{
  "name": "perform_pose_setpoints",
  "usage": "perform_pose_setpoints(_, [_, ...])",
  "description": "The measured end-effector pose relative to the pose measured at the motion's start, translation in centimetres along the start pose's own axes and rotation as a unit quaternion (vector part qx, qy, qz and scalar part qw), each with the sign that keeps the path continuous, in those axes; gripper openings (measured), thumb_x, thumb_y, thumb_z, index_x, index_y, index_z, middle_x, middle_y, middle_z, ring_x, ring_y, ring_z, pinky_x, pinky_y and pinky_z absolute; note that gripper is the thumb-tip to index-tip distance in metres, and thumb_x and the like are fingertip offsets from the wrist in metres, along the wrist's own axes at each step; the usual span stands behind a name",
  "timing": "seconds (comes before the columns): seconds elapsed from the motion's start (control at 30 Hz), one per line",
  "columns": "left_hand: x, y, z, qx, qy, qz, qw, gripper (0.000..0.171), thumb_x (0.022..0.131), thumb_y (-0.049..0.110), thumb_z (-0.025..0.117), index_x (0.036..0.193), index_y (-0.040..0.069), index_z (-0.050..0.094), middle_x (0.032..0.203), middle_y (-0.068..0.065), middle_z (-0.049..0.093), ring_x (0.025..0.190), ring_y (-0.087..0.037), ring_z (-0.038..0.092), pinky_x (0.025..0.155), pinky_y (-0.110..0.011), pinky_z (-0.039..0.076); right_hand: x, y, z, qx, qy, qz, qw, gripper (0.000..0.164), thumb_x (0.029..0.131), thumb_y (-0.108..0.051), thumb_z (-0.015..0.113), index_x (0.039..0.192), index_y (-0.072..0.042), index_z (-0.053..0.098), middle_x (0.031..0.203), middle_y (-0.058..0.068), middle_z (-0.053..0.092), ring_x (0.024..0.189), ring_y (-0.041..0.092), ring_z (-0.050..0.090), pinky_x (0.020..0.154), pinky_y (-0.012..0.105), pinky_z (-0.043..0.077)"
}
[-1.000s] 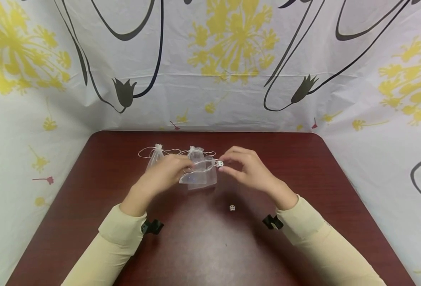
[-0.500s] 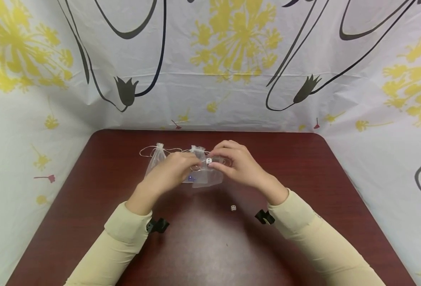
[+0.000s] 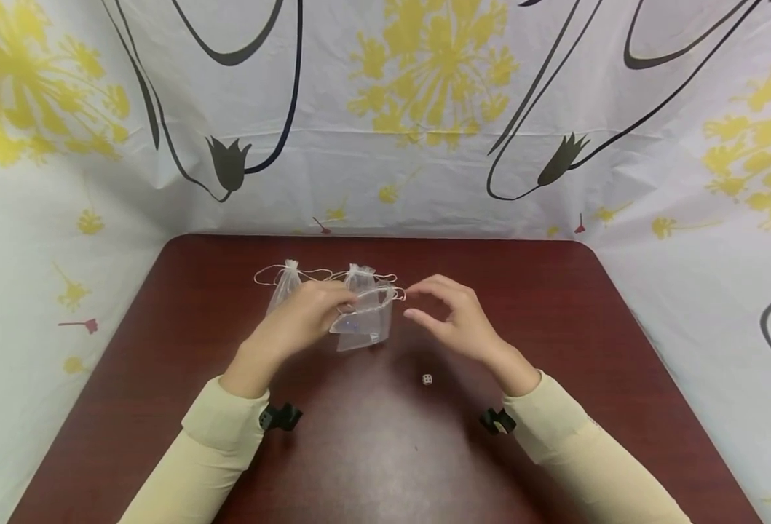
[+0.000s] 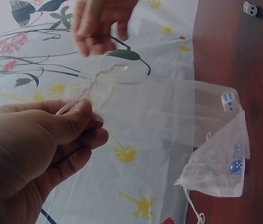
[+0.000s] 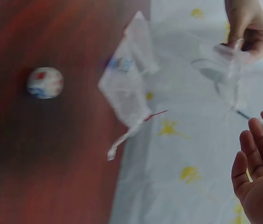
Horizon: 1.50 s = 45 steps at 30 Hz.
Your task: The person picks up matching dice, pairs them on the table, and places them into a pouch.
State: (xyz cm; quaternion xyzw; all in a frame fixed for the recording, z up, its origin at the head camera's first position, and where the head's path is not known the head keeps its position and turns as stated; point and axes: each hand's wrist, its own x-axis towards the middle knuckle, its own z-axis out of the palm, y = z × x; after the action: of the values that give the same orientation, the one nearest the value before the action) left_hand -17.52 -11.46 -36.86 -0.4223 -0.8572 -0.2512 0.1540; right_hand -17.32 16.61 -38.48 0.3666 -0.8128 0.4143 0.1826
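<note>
My left hand (image 3: 306,309) pinches the gathered edge of a sheer white drawstring bag (image 4: 159,107) between thumb and fingers. A white die (image 4: 228,101) with blue pips lies in the bag's bottom corner. To the right of the bag's mouth is my right hand (image 3: 453,313), its thumb and fingers spread and nothing between them. The bag's drawstring (image 3: 398,293) loops towards those fingertips; whether they touch is unclear. On the table, below the right hand, sits a loose white die (image 3: 427,379).
Behind the held bag lies a tied sheer bag (image 3: 362,274), with blue dice (image 4: 236,167) showing in the left wrist view. Another tied bag (image 3: 283,288) is partly behind my left hand. A patterned cloth (image 3: 385,189) hangs beyond the dark red table (image 3: 523,276).
The white die has left my right fingers and now lies at the bottom of the held bag. My right hand moved left to the bag, then back right with spread fingers.
</note>
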Motion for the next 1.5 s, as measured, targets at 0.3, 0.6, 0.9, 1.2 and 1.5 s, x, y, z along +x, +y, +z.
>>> perform_pose_setpoints(0.3, [-0.5,-0.2,-0.1,-0.01,0.0,-0.01,0.9999,0.013,0.087,-0.005,0.075,0.099,0.001,0.076,0.093,-0.007,0.074,0.085,-0.022,0.071,0.08,-0.035,0.059,-5.2,2.8,0.6,-0.015,-0.049,0.058,0.997,0.029,0.084,-0.01,0.083,0.111,-0.01,0.072,0.1,-0.002,0.07,0.085,0.023,0.064,0.067,0.038,0.054])
perform_pose_setpoints(0.6, [-0.7,-0.2,0.0,-0.021,-0.02,-0.028,0.9992,0.013,0.089,-0.006,0.073,0.099,0.001,0.076,0.092,-0.006,0.073,0.085,-0.02,0.071,0.079,-0.033,0.059,-8.5,3.7,1.2,-0.009,-0.094,0.085,0.992,0.027,0.087,-0.011,0.081,0.112,-0.005,0.072,0.104,0.008,0.071,0.094,0.022,0.068,0.076,0.042,0.055])
perform_pose_setpoints(0.9, [-0.8,-0.3,0.0,-0.025,-0.005,-0.007,0.9996,0.012,0.087,-0.006,0.074,0.097,0.001,0.076,0.089,-0.005,0.072,0.081,-0.017,0.07,0.075,-0.031,0.059,-10.0,4.6,1.4,-0.006,-0.156,0.091,0.984,0.031,0.084,-0.019,0.085,0.109,-0.006,0.073,0.1,0.003,0.07,0.084,0.018,0.063,0.07,0.033,0.054])
perform_pose_setpoints(1.2, [-0.9,-0.4,-0.1,-0.027,0.0,0.0,0.9996,0.011,0.088,-0.005,0.074,0.097,0.002,0.076,0.088,-0.004,0.072,0.079,-0.017,0.068,0.073,-0.031,0.058,-10.8,5.0,1.4,-0.023,-0.212,0.079,0.974,0.027,0.081,-0.024,0.087,0.103,-0.013,0.077,0.098,-0.006,0.064,0.086,0.008,0.059,0.074,0.026,0.052])
perform_pose_setpoints(1.5, [-1.0,-0.5,0.0,-0.024,0.009,0.007,0.9997,0.012,0.087,-0.008,0.074,0.095,0.001,0.076,0.087,-0.003,0.071,0.077,-0.016,0.068,0.073,-0.03,0.058,-10.7,4.7,1.5,-0.037,-0.213,0.076,0.973,0.015,0.085,-0.018,0.083,0.099,-0.016,0.077,0.097,-0.006,0.063,0.089,0.007,0.06,0.077,0.029,0.054])
